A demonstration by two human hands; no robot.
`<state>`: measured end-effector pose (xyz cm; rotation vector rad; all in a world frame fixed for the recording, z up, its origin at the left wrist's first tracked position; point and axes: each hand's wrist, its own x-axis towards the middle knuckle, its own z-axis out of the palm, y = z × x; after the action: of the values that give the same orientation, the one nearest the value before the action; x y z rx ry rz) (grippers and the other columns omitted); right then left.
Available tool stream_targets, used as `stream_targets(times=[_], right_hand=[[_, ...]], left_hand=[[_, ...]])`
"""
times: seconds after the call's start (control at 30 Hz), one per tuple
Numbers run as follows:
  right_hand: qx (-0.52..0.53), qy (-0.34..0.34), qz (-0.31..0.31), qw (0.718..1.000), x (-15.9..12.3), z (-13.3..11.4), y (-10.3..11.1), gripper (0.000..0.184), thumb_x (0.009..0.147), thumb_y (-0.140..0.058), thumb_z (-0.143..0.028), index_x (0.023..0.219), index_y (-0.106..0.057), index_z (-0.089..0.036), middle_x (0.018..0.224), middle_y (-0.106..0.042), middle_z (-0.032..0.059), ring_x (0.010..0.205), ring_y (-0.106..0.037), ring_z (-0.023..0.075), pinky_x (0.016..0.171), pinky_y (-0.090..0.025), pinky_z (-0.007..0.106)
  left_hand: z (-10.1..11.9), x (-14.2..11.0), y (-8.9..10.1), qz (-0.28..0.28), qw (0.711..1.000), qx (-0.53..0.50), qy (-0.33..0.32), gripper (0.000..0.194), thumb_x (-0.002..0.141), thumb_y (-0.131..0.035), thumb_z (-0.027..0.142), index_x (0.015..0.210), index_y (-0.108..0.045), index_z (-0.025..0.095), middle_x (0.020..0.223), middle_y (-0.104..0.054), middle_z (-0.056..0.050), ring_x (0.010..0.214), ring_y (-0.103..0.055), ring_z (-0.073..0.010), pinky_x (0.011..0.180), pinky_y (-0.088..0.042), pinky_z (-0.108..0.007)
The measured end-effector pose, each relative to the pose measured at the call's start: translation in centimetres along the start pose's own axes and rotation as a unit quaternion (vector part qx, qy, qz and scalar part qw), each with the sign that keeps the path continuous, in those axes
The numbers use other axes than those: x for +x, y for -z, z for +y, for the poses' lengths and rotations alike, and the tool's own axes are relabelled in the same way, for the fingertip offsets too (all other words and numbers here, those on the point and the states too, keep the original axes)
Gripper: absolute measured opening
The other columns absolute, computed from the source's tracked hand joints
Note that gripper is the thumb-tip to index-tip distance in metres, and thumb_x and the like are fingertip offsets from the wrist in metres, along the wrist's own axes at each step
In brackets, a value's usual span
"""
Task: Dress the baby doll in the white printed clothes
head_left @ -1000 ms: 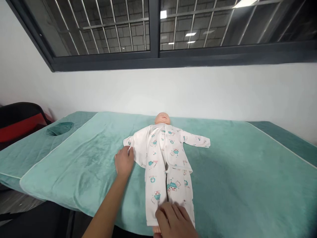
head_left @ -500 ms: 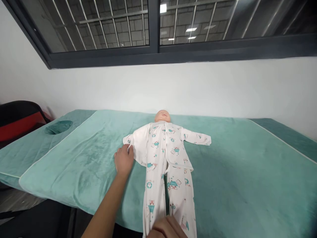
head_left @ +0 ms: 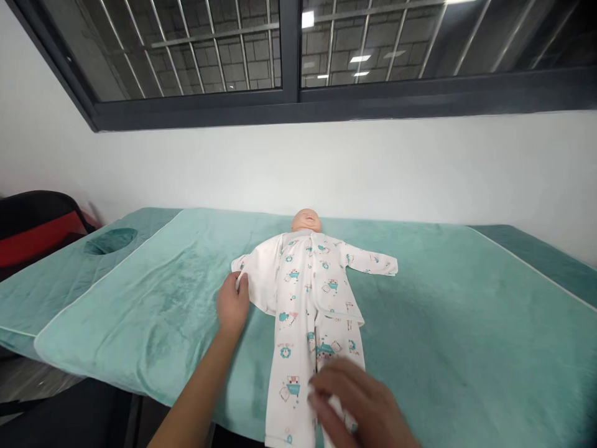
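A baby doll lies on its back, its bare head [head_left: 306, 219] toward the wall. It wears a white printed baby shirt [head_left: 334, 286] with the sleeves spread and the left front flap folded open, plain side up. White printed pants [head_left: 285, 379] cover its legs. My left hand [head_left: 233, 305] pinches a thin white strip at the outer edge of that flap, close to the left cuff. Above the lower pants hovers my right hand [head_left: 359, 401], slightly blurred, fingers curled and thumb apart, with nothing visible between them. It hides part of the right pants leg.
A green plush cover [head_left: 443, 336] spreads over the padded bed under the doll. At its left end is a round face hole [head_left: 111, 241], beside a black and red chair [head_left: 41, 233]. A white wall [head_left: 298, 162] and a dark-framed window [head_left: 291, 109] rise behind.
My right hand has lifted off the lower pants and moved up and to the right. The pants legs have shifted slightly. My left hand stays at the shirt flap, almost unmoved.
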<state>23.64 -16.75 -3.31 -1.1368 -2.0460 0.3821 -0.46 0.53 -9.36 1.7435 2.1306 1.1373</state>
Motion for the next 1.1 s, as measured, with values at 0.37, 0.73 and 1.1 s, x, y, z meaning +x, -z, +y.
stream_targets(times=[0.37, 0.73, 1.1], right_hand=[[-0.170, -0.209, 0.041, 0.962, 19.8, 10.5, 1.7, 0.025, 0.094, -0.046, -0.039, 0.097, -0.057, -0.017, 0.094, -0.064, 0.0103, 0.087, -0.059, 0.0230, 0.070, -0.040, 0.032], [-0.033, -0.226, -0.041, 0.973, 23.0, 16.0, 1.3, 0.037, 0.085, -0.054, -0.044, 0.058, -0.044, -0.020, 0.057, -0.051, -0.0013, 0.056, -0.041, 0.0129, 0.054, -0.028, 0.027], [0.206, -0.282, 0.130, 0.928, 23.3, 15.4, -0.5, 0.031, 0.082, -0.060, -0.048, 0.068, -0.058, -0.019, 0.055, -0.047, -0.0041, 0.052, -0.038, 0.0104, 0.052, -0.030, 0.024]], left_hand=[[11.9, -2.5, 1.4, -0.132, 0.932, -0.231, -0.247, 0.021, 0.096, -0.046, 0.031, 0.101, -0.065, 0.022, 0.126, -0.068, -0.007, 0.116, -0.061, -0.0244, 0.101, -0.046, -0.043], [10.8, 10.1, -2.6, -0.103, 0.976, -0.189, -0.035, 0.034, 0.088, -0.053, 0.046, 0.081, -0.069, 0.017, 0.074, -0.068, -0.003, 0.072, -0.060, -0.0181, 0.069, -0.044, -0.028], [9.1, 11.6, -4.0, -0.341, 0.854, -0.392, 0.021, 0.032, 0.081, -0.064, 0.041, 0.102, -0.073, 0.018, 0.086, -0.068, -0.005, 0.072, -0.058, -0.0141, 0.066, -0.045, -0.025]])
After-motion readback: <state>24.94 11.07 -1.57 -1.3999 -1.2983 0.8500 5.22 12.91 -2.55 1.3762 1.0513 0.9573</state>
